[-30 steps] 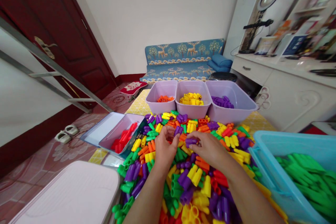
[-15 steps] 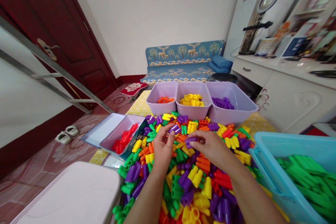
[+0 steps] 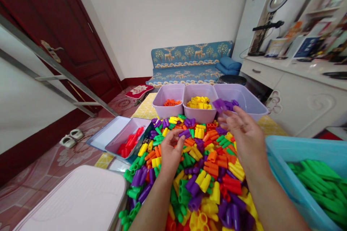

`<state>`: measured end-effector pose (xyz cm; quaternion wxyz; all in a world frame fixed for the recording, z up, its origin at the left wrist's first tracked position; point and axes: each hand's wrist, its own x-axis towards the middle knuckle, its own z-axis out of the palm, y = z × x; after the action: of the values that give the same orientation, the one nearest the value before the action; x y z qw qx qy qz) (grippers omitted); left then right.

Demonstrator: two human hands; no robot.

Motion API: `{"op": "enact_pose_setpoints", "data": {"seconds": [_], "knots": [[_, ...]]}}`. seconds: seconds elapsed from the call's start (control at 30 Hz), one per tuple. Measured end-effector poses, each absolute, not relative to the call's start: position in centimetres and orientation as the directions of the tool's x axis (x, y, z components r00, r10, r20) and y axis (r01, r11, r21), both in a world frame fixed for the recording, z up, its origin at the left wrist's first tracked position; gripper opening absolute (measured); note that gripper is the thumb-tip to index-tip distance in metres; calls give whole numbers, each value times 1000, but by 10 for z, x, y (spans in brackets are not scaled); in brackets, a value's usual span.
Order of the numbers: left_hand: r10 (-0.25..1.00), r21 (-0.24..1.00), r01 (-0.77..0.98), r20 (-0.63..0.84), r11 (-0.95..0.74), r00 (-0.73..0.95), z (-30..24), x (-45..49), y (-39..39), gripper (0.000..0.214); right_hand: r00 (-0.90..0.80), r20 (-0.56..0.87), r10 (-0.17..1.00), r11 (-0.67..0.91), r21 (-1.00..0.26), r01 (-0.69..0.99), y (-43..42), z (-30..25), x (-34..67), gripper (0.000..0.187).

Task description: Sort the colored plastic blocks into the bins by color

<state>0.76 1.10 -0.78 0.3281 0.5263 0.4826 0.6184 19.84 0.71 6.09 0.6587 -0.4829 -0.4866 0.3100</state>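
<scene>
Purple piece (image 3: 184, 133), held: pinched in the grip of the left hand (image 3: 170, 151) between thumb and fingertips, just above the far middle of the heap.

Right hand (image 3: 245, 135): grip released, fingers spread, palm turned inward, raised over the far right of the heap.

Second purple piece (image 3: 219, 105): blurred, clear of the right fingertips, at the near rim where the yellow and purple bins meet.

Heap of mixed pieces (image 3: 206, 173): short plastic tubes in purple, yellow, green, orange and red, spread over the counter (image 3: 145, 110), which has a yellow patterned cover.

Containers:
- Far row, three lilac bins side by side, touching. Left bin (image 3: 162, 98) holds orange pieces (image 3: 170, 102). Middle bin (image 3: 199, 114) holds yellow pieces (image 3: 199, 102). Right bin (image 3: 252, 101) holds purple pieces (image 3: 231, 105). Each is only thinly filled.
- Left of the heap, a lilac bin (image 3: 119, 135) holds red pieces (image 3: 128, 140). It sits beside a pale blue tray (image 3: 104, 133).
- Near right, a large blue bin (image 3: 298, 145) holds green pieces (image 3: 317, 180).
- Near left, a flat pale pink lid (image 3: 76, 198).

Writing: printed boxes on the far right shelf are too blurred to read, and the bins carry no legible labels.
</scene>
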Motion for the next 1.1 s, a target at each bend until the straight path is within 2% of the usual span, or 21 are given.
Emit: {"op": "enact_pose_setpoints", "data": {"seconds": [0.03, 0.1, 0.27, 0.4, 0.53, 0.6, 0.67, 0.8, 0.93, 1.03, 1.1], "knots": [[914, 941, 95, 337, -324, -224, -8, 8, 11, 23, 400, 353, 846, 386, -923, -1, 7, 62, 198, 45], [919, 941, 77, 339, -331, -200, -8, 8, 11, 23, 379, 340, 861, 375, -927, -20, 7, 61, 196, 46], [932, 939, 50, 343, -339, -121, -5, 8, 8, 25, 50, 178, 983, 157, -945, 286, 6, 52, 182, 38], [941, 943, -44, 324, -329, -101, -3, 9, 6, 26, -119, 110, 987, 148, -907, 394, 3, 45, 167, 37], [955, 945, -138, 293, -298, -55, -1, 11, 5, 25, -192, 118, 974, 194, -872, 450, 0, 41, 161, 25], [957, 949, -124, 286, -291, -59, -1, 11, 5, 24, -188, 121, 975, 197, -864, 464, 1, 41, 163, 21], [948, 952, -27, 301, -305, -103, -1, 10, 5, 24, -139, 131, 982, 180, -881, 437, 3, 41, 166, 20], [914, 877, 374, 378, -301, -149, 1, 6, 5, 21, -70, 138, 988, 154, -914, 376, 5, 44, 173, 19], [927, 648, 686, 359, -331, 109, 5, 5, 2, 22, -136, 90, 987, 143, -879, 455, 5, 45, 180, 16], [912, 498, 770, 305, -398, 274, 7, 4, -2, 34, -97, 109, 989, 140, -895, 423, 7, 43, 183, 18], [906, 460, 783, 277, -418, 321, 7, 4, -3, 41, -45, 123, 991, 131, -922, 365, 8, 42, 183, 21]]}}
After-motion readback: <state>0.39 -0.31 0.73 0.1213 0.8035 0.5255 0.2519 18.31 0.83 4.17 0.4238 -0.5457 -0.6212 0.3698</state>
